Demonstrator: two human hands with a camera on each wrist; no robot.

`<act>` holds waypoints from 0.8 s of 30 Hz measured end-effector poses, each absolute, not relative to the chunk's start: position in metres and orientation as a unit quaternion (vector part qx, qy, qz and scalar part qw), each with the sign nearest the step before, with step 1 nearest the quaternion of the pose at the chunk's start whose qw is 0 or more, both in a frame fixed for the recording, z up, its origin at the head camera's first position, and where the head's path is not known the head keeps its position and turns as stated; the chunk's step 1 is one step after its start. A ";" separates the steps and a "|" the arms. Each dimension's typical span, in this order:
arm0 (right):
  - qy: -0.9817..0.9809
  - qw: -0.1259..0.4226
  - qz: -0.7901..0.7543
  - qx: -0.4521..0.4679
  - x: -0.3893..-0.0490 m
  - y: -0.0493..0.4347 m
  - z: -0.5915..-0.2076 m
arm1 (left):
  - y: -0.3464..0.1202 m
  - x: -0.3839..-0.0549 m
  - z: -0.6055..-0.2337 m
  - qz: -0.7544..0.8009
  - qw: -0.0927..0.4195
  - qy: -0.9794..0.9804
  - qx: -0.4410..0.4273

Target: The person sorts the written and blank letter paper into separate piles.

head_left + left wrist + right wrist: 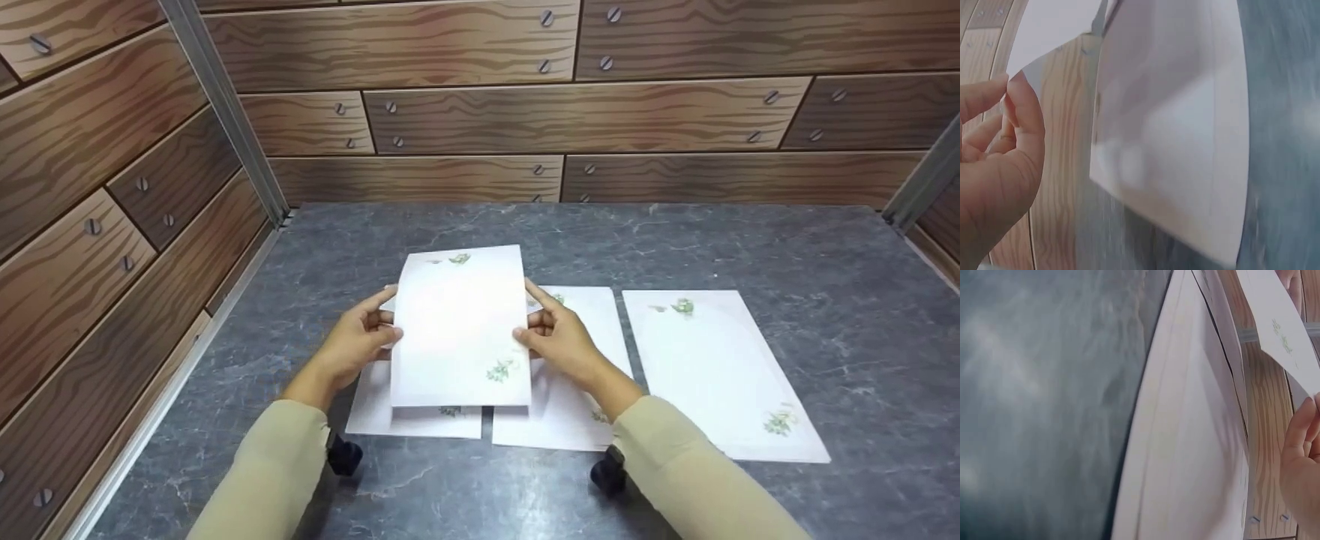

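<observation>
A white sheet of paper point(461, 322) with small green floral prints is held raised above the table, its upper left corner bending back. My left hand point(356, 341) pinches its left edge between thumb and fingers. At the opposite edge, my right hand point(562, 337) pinches it the same way. Beneath lie two more printed sheets, a left sheet point(412, 422) mostly covered by the raised one and a middle sheet point(555, 427) partly covered. Both wrist views show the held paper, seen in the left wrist view as a white corner point(1053, 28) at the fingertips.
To the right, another floral-printed sheet point(712, 375) lies flat on the dark marbled table point(420, 495), with a narrow gap between it and the middle sheet. Wood-patterned panels point(465, 120) stand behind and at the left, joined by a grey metal corner post point(232, 112).
</observation>
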State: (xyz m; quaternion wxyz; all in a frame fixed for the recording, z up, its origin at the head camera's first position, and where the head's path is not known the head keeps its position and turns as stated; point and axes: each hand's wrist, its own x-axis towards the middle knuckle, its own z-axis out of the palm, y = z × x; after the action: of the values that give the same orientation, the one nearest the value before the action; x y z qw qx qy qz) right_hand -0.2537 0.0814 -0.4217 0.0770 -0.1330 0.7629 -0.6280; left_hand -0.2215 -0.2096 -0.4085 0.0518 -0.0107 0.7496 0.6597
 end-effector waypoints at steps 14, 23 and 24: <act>0.762 0.096 -0.627 -0.126 -0.263 0.134 -0.411 | -0.156 -0.230 -0.400 0.676 0.043 0.736 -0.014; 0.777 0.105 -0.608 -0.127 -0.265 0.176 -0.406 | -0.118 -0.238 -0.403 0.686 0.050 0.726 0.001; 0.778 0.107 -0.607 -0.125 -0.265 0.181 -0.406 | -0.113 -0.239 -0.404 0.687 0.051 0.725 0.003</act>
State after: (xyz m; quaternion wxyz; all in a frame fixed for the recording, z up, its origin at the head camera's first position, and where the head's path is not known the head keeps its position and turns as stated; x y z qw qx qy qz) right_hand -0.2653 0.1809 -0.4055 0.1065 -0.1248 0.7776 -0.6069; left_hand -0.2389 -0.1134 -0.4037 0.0513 0.0033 0.7250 0.6868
